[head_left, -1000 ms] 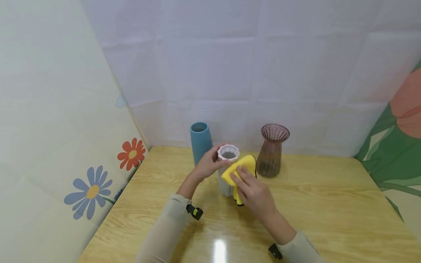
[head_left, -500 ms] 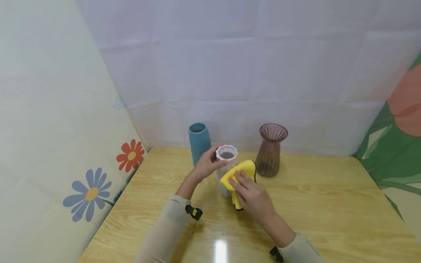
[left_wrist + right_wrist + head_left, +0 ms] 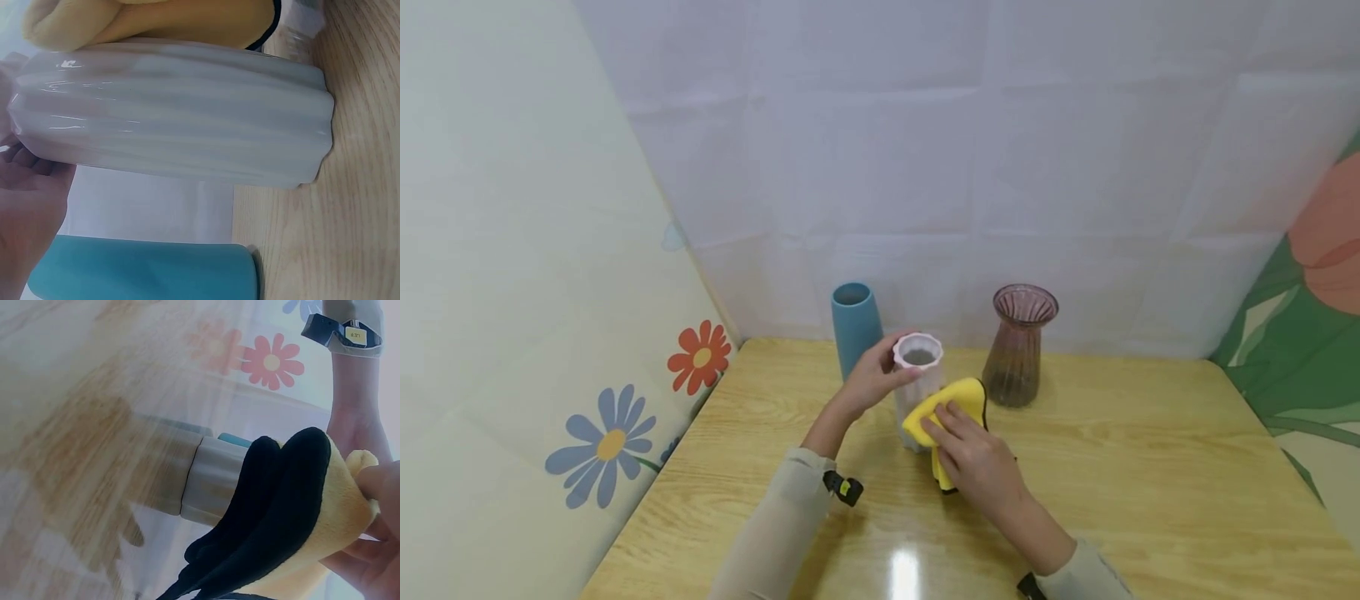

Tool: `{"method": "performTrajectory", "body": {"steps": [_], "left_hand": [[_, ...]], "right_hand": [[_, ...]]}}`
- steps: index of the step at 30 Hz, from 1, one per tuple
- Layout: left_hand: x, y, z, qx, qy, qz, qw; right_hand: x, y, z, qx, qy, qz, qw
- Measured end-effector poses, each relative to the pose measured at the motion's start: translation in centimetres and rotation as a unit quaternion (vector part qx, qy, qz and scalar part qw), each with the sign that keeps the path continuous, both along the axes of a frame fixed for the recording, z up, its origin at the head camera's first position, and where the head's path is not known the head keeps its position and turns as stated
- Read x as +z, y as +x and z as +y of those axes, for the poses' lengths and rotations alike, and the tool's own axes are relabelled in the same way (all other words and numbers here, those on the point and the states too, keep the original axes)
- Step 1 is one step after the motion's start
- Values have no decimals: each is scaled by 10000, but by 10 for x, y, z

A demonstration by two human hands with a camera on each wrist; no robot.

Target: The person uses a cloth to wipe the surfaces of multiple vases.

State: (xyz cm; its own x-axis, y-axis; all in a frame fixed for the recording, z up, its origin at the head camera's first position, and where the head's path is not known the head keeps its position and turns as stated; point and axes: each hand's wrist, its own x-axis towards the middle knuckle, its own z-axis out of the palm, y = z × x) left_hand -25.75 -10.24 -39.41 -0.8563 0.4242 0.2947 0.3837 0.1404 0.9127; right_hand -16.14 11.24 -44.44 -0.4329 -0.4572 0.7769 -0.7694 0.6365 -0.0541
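Observation:
A white fluted vase (image 3: 917,392) with a scalloped rim stands upright on the table. My left hand (image 3: 874,375) grips it just below the rim, thumb on the near side. In the left wrist view the white vase (image 3: 181,112) shows its glossy ribbed side and its base on the wood. My right hand (image 3: 981,458) holds a folded yellow cloth (image 3: 958,400) with dark edging against the vase's right side. The right wrist view has the cloth (image 3: 340,512) bunched under the fingers, its dark edges hanging over part of the vase (image 3: 215,478).
Behind my left hand stands a blue vase (image 3: 855,325). A purple glass vase (image 3: 1021,350) with a flared mouth is to the right, further back. The wooden table (image 3: 1150,467) ends at a pale backdrop (image 3: 865,150); flower-printed sheets hang at both sides.
My right hand and the yellow cloth have slid lower along the white vase's right side. The left hand keeps its grip near the rim, and the vase stays in place.

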Motion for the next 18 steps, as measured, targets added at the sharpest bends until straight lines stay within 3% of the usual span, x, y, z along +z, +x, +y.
{"method": "performTrajectory", "body": {"steps": [11,18], "left_hand": [[2,-1,1,10,-41,-47,10000],[1,-3,-2,-237,111,-144,9996]], "right_hand": [[0,6,1,-151,246,-377,9989],[6,13,12,-101,17,-61,9999]]}}
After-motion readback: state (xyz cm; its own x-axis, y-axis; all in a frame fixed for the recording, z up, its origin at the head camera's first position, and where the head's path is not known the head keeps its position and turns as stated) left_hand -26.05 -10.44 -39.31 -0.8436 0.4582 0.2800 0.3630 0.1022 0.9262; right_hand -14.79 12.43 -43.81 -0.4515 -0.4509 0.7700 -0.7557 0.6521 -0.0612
